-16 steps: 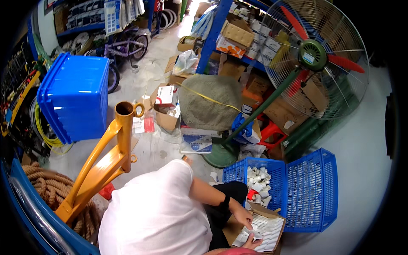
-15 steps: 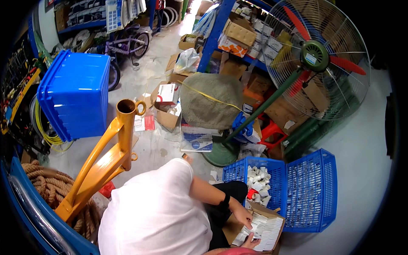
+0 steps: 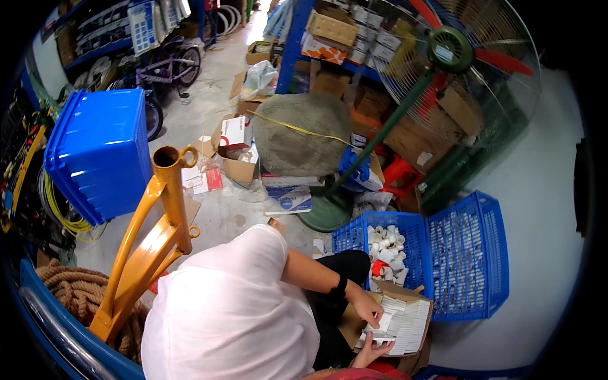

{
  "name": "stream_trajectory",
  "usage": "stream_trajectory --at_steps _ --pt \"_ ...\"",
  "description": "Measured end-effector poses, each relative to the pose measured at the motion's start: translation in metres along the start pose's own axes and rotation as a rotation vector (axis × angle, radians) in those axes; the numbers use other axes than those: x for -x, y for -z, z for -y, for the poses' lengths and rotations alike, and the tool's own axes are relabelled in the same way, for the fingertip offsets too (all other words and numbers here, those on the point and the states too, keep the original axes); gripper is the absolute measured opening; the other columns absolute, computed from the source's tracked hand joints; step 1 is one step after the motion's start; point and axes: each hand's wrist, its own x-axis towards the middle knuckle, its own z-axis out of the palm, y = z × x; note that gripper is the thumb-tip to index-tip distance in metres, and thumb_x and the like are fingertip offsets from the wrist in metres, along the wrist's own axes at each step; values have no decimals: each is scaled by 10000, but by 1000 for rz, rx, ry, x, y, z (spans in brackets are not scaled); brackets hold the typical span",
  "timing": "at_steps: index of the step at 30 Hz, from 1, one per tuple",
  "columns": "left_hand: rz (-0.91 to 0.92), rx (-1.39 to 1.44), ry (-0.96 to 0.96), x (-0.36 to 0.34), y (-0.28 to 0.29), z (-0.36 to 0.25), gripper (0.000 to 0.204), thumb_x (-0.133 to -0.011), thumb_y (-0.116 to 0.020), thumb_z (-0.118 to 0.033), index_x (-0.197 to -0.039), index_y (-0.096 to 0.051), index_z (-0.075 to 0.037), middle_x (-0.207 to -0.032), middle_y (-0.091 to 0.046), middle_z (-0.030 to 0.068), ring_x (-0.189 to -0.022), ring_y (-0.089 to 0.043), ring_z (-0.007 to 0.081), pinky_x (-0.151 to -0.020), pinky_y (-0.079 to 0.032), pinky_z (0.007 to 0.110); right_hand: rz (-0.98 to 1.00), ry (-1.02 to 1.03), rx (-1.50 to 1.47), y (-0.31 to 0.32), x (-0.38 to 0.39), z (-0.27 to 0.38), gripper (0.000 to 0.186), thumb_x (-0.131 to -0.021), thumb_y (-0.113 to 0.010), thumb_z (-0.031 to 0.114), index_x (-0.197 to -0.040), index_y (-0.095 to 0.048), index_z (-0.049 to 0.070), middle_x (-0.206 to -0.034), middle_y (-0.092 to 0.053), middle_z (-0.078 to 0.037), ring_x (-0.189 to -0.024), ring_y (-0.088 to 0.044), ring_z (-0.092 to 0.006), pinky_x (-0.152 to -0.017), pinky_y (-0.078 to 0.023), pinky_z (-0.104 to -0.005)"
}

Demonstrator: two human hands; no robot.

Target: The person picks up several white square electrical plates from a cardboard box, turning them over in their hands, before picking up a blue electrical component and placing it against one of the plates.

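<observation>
My left hand (image 3: 366, 307), with a black band on its wrist, reaches down over an open cardboard box (image 3: 425, 303). Its fingers are bent together, their tips at a white piece; what they pinch, if anything, is too small to make out. Close below, my right hand (image 3: 365, 356) has its thumb and fingers around a small white carton (image 3: 382, 342) at the box's near side. Inside the cardboard box, slim white cartons (image 3: 411, 326) stand packed in rows. A blue plastic crate (image 3: 415, 278) beside the box contains loose white pipe fittings (image 3: 385, 244) and a red piece (image 3: 378, 267).
Right of the crate stands a blue lattice panel (image 3: 468, 253). A large fan on a green pole (image 3: 380, 136) rises behind the crate. An orange metal frame (image 3: 168, 183) and a blue bin (image 3: 98, 152) stand at left. Cartons (image 3: 235, 166) lie on the floor.
My right hand has come up a little into the box and now grips a small white carton. My left hand stays over the rows, its fingertips lower. The whole view has shifted slightly.
</observation>
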Motion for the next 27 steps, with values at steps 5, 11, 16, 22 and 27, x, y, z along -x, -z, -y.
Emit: stream_trajectory --at_steps 5,11,16,22,27 --pt "14 9 94 -14 -19 -35 706 -785 -604 -527 -1170 -377 20 -920 -571 157 -880 -540 255 -730 -432 328 16 121 117 1 22 17 930 -689 -698 -48 -1392 -114 121 -1390 -182 -198 -1192 -364 -287 -975 -348 -379" --pt "253 42 118 -46 -36 -32 831 -762 -630 -524 -1255 -278 45 -1044 -535 203 -903 -545 286 -733 -451 325 -81 146 115 1 41 34 913 -674 -710 -30 -1390 -156 96 -1397 -226 -197 -1243 -324 -279 -1005 -311 -392" --pt "331 125 122 -55 -38 -44 871 -718 -717 -455 -1266 -278 61 -1053 -532 165 -969 -530 262 -783 -440 304 -113 202 28 9 40 29 995 -640 -760 4 -1404 -124 54 -1402 -230 -202 -1284 -287 -301 -1049 -265 -422" --pt "159 165 173 -75 4 -25 709 -795 -655 -384 -1275 -321 16 -1103 -523 109 -871 -549 176 -745 -463 292 -42 -32 87 16 56 23 884 -738 -728 136 -1390 -137 57 -1371 -258 -169 -1250 -331 -298 -1025 -284 -396" --pt "-43 285 235 -103 35 -38 669 -841 -565 -422 -1302 -290 -23 -1236 -397 134 -1151 -409 222 -914 -391 369 405 -773 -97 48 102 40 364 -886 -536 384 -849 -566 23 -664 -588 -49 -516 -536 -101 -473 -431 -224"
